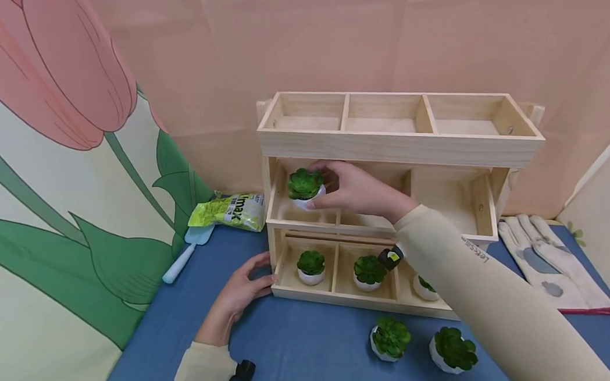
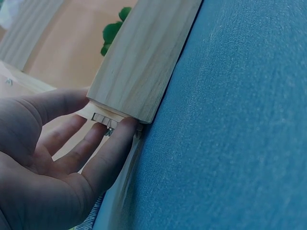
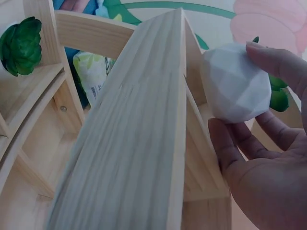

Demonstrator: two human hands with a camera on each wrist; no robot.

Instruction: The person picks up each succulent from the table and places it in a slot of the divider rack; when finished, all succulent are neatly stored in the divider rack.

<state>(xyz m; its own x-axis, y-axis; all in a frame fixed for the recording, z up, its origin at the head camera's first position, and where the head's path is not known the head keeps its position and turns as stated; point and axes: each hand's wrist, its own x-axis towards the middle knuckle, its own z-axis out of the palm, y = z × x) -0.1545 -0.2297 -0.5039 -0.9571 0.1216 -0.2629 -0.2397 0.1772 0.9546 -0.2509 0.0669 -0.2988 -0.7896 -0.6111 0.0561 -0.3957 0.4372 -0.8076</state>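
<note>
My right hand (image 1: pixel 349 188) holds a small potted succulent (image 1: pixel 305 184), green leaves in a white pot, at the middle tier's left compartment of a wooden shelf (image 1: pixel 396 146). In the right wrist view, thumb and fingertips pinch the faceted white pot (image 3: pixel 235 84). My left hand (image 1: pixel 245 286) touches the left front corner of the bottom tier. Seen from the left wrist, its fingertips rest against the end of the front board (image 2: pixel 144 62). The bottom tier contains three more succulents, a left one (image 1: pixel 311 267), a middle one (image 1: pixel 369 272) and one partly behind my right sleeve.
Two succulents, one (image 1: pixel 390 338) and another (image 1: pixel 453 349), stand on the blue cloth (image 1: pixel 293 348) before the shelf. At left lie a green and white bag (image 1: pixel 233 211) and a small light-blue shovel (image 1: pixel 187 255). White gloves (image 1: pixel 553 268) lie at right.
</note>
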